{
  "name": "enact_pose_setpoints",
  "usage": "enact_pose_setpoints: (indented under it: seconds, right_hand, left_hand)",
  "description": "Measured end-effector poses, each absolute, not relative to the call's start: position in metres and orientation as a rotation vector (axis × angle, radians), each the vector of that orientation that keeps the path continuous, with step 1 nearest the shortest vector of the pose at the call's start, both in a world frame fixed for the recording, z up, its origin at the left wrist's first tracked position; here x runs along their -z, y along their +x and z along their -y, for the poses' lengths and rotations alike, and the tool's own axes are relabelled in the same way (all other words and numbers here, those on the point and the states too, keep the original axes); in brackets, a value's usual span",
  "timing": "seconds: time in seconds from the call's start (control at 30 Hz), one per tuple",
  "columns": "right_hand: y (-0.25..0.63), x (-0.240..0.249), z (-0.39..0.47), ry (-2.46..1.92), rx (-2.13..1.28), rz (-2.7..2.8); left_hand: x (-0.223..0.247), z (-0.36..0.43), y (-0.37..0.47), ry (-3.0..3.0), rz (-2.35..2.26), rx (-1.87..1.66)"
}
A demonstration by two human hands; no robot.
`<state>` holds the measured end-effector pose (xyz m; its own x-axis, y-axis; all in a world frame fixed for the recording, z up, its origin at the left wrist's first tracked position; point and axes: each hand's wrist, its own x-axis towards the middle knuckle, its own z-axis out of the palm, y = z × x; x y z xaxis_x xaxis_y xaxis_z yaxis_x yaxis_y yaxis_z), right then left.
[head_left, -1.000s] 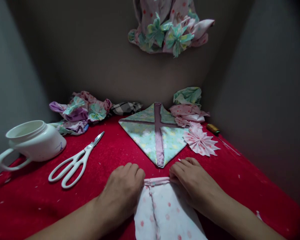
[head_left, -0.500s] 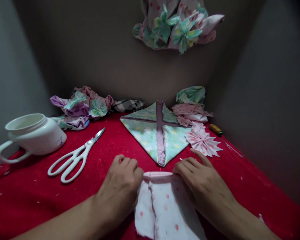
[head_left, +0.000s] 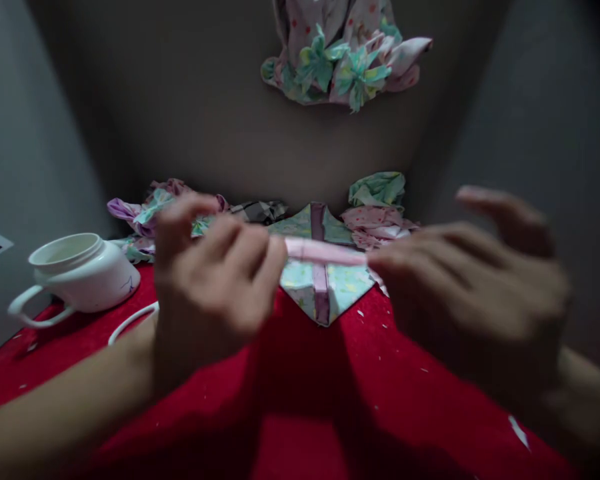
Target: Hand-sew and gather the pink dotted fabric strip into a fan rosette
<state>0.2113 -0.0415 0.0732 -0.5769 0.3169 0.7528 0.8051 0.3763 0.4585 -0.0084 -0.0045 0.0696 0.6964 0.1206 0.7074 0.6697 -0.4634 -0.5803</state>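
A narrow folded strip of pink fabric (head_left: 325, 251) is stretched between my two hands, raised above the red cloth. My left hand (head_left: 217, 273) is closed around the strip's left end. At its right end, my right hand (head_left: 473, 287) pinches it, with one finger lifted away; this hand is somewhat blurred. Behind the strip lies a green floral fabric piece (head_left: 300, 293) with a mauve cross band, partly covered by the strip and my hands.
A white pot with a handle (head_left: 95, 277) stands at the left. White scissors (head_left: 130, 320) are mostly hidden behind my left arm. Crumpled fabrics (head_left: 377, 190) lie along the wall. A fabric piece with green flowers (head_left: 330, 60) hangs above. The red cloth (head_left: 300, 440) carries small scraps.
Both hands have risen from the cloth, lifting the dotted fabric with them. Its hanging sheet no longer shows, only the narrow folded strip. My hands now cover the scissors and the pleated pink flower.
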Motion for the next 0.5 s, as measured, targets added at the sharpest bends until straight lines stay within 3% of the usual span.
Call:
enact_pose_setpoints:
  seconds: [0.2, 0.33, 0.5]
  right_hand:
    - [0.211, 0.018, 0.090, -0.906, 0.556, 2.340]
    - [0.208, 0.031, 0.099, -1.072, 0.392, 2.319]
    - [0.211, 0.034, 0.095, -1.174, 0.155, 2.229]
  left_hand:
    - [0.014, 0.053, -0.025, -2.458, 0.464, 0.688]
    - [0.024, 0.053, -0.027, -2.730, 0.545, 0.612]
    - [0.031, 0.047, -0.028, -2.925, 0.781, 0.844]
